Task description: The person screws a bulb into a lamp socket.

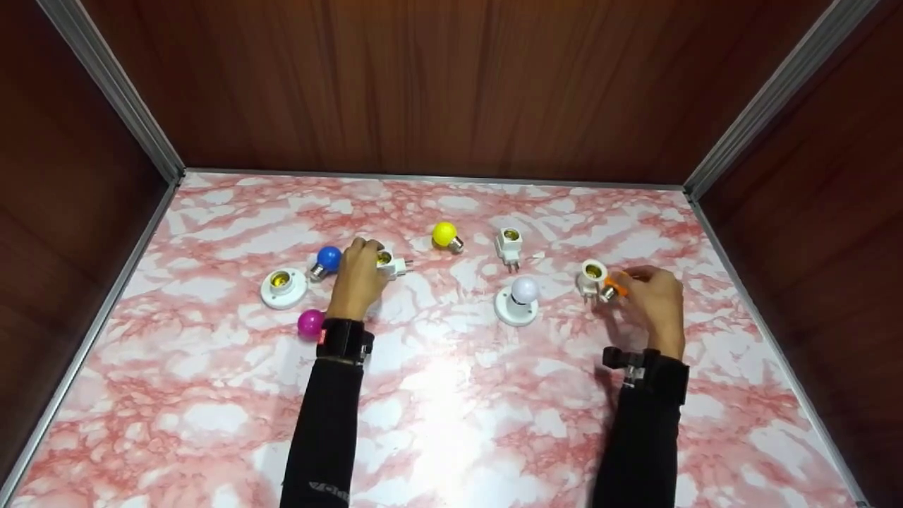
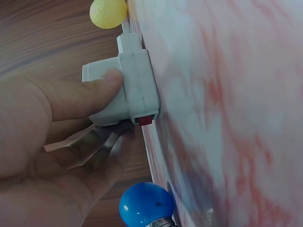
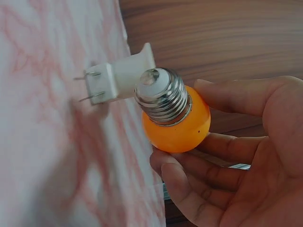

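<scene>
My left hand (image 1: 358, 279) grips a white plug-in bulb socket (image 2: 137, 85) by its round end, thumb on one side and fingers on the other. The socket lies at the tabletop with its prongs pointing right and a red switch at its lower end in the left wrist view. A blue bulb (image 1: 329, 258) lies just left of that hand. My right hand (image 1: 656, 300) pinches an orange bulb (image 3: 182, 135) between thumb and fingers, its metal screw base turned outward from the palm. Close beside that bulb stands another white plug-in socket (image 1: 592, 275), its opening facing up.
A round white lamp holder (image 1: 283, 297) sits far left, a magenta bulb (image 1: 310, 324) by the left wrist. Toward the back are a yellow bulb (image 1: 444, 234) and a plug-in socket (image 1: 508, 250). A white bulb (image 1: 525, 289) stands in a round holder (image 1: 516, 317). Wood-patterned walls (image 1: 423, 92) enclose the table.
</scene>
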Demonstrator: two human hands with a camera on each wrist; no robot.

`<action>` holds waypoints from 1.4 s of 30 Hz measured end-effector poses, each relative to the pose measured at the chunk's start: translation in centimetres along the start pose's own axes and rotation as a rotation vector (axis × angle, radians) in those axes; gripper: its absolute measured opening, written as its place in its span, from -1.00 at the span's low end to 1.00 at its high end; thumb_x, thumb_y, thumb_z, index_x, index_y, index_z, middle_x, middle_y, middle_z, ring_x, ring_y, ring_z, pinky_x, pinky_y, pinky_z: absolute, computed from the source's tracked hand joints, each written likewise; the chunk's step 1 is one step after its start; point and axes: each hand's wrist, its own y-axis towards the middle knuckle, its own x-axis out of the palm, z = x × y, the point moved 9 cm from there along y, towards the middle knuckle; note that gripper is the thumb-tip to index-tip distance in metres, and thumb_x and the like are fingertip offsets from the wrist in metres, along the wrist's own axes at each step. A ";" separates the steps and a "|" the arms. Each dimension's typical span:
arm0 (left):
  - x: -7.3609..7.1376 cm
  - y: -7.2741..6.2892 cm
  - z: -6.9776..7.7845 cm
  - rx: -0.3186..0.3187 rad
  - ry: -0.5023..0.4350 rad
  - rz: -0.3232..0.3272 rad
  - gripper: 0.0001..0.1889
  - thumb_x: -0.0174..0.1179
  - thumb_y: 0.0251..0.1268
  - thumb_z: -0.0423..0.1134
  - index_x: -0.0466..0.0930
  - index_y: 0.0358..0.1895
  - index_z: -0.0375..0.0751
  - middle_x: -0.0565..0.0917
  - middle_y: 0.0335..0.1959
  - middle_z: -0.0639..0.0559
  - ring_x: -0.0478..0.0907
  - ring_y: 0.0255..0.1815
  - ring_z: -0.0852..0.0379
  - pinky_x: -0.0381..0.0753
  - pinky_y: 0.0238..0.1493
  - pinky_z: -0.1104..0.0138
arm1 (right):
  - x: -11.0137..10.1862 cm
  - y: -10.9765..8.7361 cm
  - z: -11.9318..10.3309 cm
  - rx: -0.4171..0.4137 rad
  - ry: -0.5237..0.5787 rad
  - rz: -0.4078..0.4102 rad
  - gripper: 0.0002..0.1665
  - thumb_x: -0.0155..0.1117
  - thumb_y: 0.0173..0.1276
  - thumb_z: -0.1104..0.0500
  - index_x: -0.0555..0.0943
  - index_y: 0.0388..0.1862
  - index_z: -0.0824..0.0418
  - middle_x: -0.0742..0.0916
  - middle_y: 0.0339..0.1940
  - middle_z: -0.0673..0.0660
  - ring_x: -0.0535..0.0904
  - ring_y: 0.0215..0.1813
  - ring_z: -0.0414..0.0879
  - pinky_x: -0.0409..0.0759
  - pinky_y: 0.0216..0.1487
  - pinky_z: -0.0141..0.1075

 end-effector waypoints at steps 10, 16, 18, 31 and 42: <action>0.0 0.1 0.2 -0.069 -0.071 -0.037 -0.57 0.39 0.41 -0.23 0.61 0.24 -0.35 0.63 0.20 -0.27 0.62 0.26 -0.27 0.61 0.44 -0.06 | -0.7 -0.1 -0.8 -0.006 0.036 0.043 -0.49 0.33 0.52 -0.15 0.74 0.20 0.18 0.79 0.11 0.16 0.66 -0.06 -0.22 0.59 0.01 -0.42; -0.5 0.2 0.9 -0.062 -0.115 -0.018 -0.55 0.40 0.35 -0.15 0.61 0.22 -0.29 0.63 0.17 -0.22 0.64 0.20 -0.23 0.64 0.40 -0.04 | -0.9 -0.2 -1.8 -0.077 0.060 0.120 -0.43 0.36 0.49 -0.24 0.76 0.18 0.17 0.80 0.00 0.11 0.64 -0.15 -0.30 0.58 -0.04 -0.45; -0.7 0.2 1.1 -0.056 -0.139 -0.005 -0.54 0.42 0.32 -0.14 0.62 0.21 -0.28 0.63 0.16 -0.22 0.64 0.21 -0.22 0.64 0.41 -0.03 | -1.0 -0.3 -2.3 -0.107 0.099 0.154 -0.43 0.39 0.48 -0.23 0.76 0.18 0.17 0.78 -0.06 0.04 0.64 -0.17 -0.32 0.60 -0.09 -0.47; -2.3 0.1 2.4 -0.003 -0.253 0.083 -0.51 0.44 0.27 -0.21 0.60 0.24 -0.25 0.63 0.25 -0.21 0.60 0.32 -0.19 0.57 0.48 0.00 | -0.9 -0.9 -5.4 -0.299 0.475 0.240 -0.60 0.50 0.42 0.18 0.72 0.17 0.30 0.74 -0.14 -0.18 0.72 -0.17 -0.29 0.73 -0.07 -0.55; -4.3 -0.1 4.5 0.096 -0.310 0.202 -0.50 0.50 0.16 -0.24 0.64 0.15 -0.36 0.68 0.09 -0.24 0.64 0.12 -0.18 0.65 0.30 0.04 | -0.1 -1.8 -7.4 -0.351 0.611 0.130 -0.56 0.42 0.41 0.34 0.70 0.26 0.33 0.75 0.02 -0.08 0.69 0.05 -0.14 0.72 0.03 -0.54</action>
